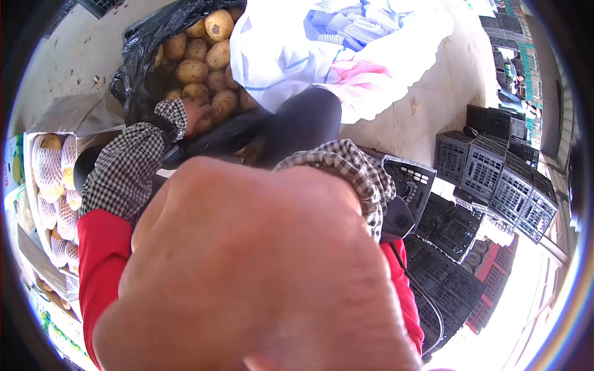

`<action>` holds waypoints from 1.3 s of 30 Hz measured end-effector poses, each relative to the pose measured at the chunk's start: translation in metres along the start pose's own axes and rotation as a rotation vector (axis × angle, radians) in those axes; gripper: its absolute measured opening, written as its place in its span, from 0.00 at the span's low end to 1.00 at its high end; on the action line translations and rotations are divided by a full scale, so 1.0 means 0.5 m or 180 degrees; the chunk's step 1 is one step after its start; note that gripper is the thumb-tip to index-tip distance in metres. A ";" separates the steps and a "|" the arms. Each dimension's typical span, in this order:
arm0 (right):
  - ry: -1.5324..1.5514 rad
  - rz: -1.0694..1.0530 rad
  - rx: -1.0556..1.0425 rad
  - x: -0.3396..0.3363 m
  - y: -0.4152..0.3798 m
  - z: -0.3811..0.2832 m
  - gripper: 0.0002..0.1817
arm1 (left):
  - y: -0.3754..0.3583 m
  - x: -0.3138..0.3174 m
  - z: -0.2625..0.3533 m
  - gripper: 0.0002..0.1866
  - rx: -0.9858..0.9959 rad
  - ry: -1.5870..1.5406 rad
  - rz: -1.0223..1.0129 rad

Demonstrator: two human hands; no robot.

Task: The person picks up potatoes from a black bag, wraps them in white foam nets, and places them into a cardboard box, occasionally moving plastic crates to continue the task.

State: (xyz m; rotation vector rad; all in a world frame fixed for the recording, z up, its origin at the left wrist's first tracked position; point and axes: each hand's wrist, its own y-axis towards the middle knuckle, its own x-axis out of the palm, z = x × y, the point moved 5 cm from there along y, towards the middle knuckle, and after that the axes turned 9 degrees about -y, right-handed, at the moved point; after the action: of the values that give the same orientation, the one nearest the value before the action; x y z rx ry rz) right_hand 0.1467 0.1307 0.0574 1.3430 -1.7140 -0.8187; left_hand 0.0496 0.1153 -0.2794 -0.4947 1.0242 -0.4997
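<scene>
Potatoes (192, 72) against left hand (194, 115), beyond right hand (253, 260)

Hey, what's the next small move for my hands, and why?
Probably lower your right hand from in front of the camera: it looms large, hiding much of the lower middle of the view, while your left hand is down among the potatoes in the black bag.

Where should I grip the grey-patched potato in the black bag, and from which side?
Probably around the rounded sides of the grey-patched potato, left hand coming from above: its upper face is exposed, while neighbouring potatoes crowd a sideways approach.
</scene>
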 end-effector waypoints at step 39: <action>-0.5067 0.0664 0.1855 -0.483 -0.134 -0.060 0.05 | -0.211 -0.108 0.045 0.31 0.2368 -0.7694 0.1692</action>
State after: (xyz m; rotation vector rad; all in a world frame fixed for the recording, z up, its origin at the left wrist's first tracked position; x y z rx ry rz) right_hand 0.2339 0.3498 -0.0323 0.6450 -3.4271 -1.5001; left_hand 0.0296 0.0685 -0.1698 0.0993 -1.3433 0.3739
